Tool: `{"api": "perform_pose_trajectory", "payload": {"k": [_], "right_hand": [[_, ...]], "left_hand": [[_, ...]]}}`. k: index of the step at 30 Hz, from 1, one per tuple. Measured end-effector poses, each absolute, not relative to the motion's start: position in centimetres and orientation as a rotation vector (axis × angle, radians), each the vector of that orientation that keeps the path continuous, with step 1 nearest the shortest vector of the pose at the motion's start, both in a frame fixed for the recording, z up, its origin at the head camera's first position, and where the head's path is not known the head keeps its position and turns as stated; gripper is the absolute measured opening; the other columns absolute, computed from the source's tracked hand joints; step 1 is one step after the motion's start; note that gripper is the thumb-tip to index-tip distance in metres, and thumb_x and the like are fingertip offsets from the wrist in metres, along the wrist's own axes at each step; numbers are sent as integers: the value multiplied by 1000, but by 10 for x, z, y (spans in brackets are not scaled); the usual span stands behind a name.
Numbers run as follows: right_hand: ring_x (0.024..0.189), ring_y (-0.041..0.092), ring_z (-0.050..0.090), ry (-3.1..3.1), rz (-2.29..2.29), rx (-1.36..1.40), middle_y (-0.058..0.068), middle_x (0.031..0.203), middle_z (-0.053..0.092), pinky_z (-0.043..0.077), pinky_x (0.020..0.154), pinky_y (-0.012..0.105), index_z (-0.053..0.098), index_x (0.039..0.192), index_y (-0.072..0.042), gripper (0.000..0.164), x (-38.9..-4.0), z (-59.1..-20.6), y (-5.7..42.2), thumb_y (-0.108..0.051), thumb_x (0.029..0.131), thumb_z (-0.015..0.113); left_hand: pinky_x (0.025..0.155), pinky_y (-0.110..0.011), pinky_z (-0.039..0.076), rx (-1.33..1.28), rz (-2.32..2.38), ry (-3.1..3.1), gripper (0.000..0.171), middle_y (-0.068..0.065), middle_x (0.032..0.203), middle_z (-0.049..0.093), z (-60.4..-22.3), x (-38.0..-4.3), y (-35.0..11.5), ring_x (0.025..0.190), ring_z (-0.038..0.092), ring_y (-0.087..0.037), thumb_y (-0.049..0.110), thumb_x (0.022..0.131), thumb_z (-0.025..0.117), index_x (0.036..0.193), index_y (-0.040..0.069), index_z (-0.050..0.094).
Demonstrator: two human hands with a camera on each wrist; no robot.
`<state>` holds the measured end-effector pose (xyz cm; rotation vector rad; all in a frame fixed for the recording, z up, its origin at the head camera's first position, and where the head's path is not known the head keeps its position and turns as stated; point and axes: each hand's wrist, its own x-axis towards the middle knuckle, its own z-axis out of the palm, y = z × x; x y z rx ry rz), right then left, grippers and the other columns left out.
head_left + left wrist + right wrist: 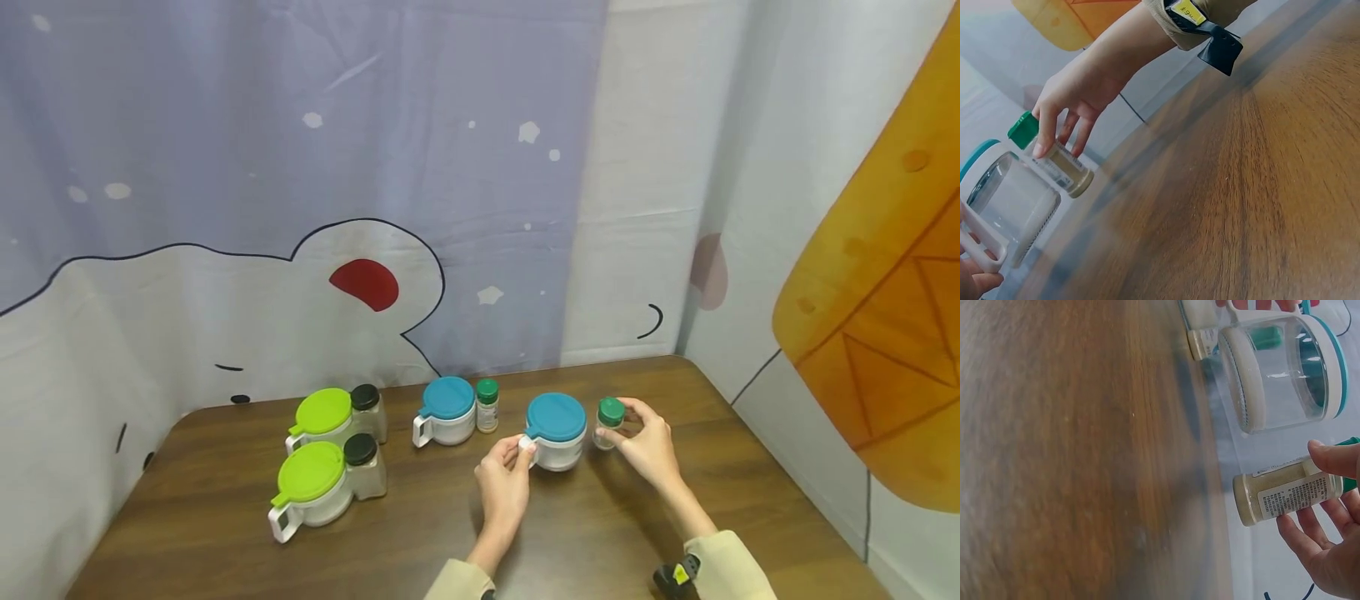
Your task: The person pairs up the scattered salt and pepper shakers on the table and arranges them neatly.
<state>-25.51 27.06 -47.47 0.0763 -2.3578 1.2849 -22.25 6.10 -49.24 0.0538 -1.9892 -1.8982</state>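
My left hand [504, 487] grips the white handle of a clear seasoning jar [558, 454] with a blue lid [557, 417]. In the left wrist view only some fingertips of that hand show at the lower left edge. My right hand [648, 443] pinches a small spice bottle [1291, 490] between thumb and fingers. It has a green cap [611, 411], a printed label and pale brown powder inside. The bottle is just right of the jar, apart from it. Both the jar and the bottle appear slightly raised above the wooden table [405, 550].
Left of my hands, another blue-lidded jar [452, 429] stands beside a second green-capped bottle [487, 414]. Farther left are two green-lidded jars [326, 504] [322, 412] and two black-capped bottles [367, 479] [370, 421]. A printed curtain [487, 183] hangs behind the table.
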Motion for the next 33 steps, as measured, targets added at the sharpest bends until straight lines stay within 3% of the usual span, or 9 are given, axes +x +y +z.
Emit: {"api": "perform_pose_trajectory", "payload": {"k": [5,11,18,25,33], "right_hand": [[87,-4,58,-2356,1291,93,14,104,70,59,74,27,63,112,-2,49,-254,-476,266,-3,69,84],[86,-2,60,-2355,1281,132,16,102,70,59,73,24,63,111,0,49,-252,-479,262,-1,67,84],[84,-9,57,-2349,1297,142,13,101,71,58,73,22,64,110,-1,48,-252,-479,257,0,67,84],[84,0,63,-2349,1304,169,14,98,71,58,72,22,64,109,-1,47,-251,-479,251,-1,67,84],[83,1,64,-2342,1336,168,13,97,72,60,71,28,65,110,-3,48,-252,-484,244,-2,66,85]], "left_hand": [[77,-33,59,49,-1886,-1988,15,-23,96,72,-490,-220,54,91,72,-30,6,84,71,96,-3,70],[78,-34,59,50,-1875,-1986,15,-22,95,73,-491,-217,45,91,72,-30,6,84,72,96,-2,70],[78,-34,58,68,-1878,-1993,16,-23,97,72,-495,-215,36,92,71,-31,5,84,71,98,-3,70],[78,-32,58,81,-1864,-2005,16,-23,97,72,-497,-214,30,93,71,-31,4,84,71,97,-3,70],[77,-32,59,75,-1864,-1986,15,-24,97,72,-497,-211,25,92,71,-32,3,83,72,96,-4,69]]}}
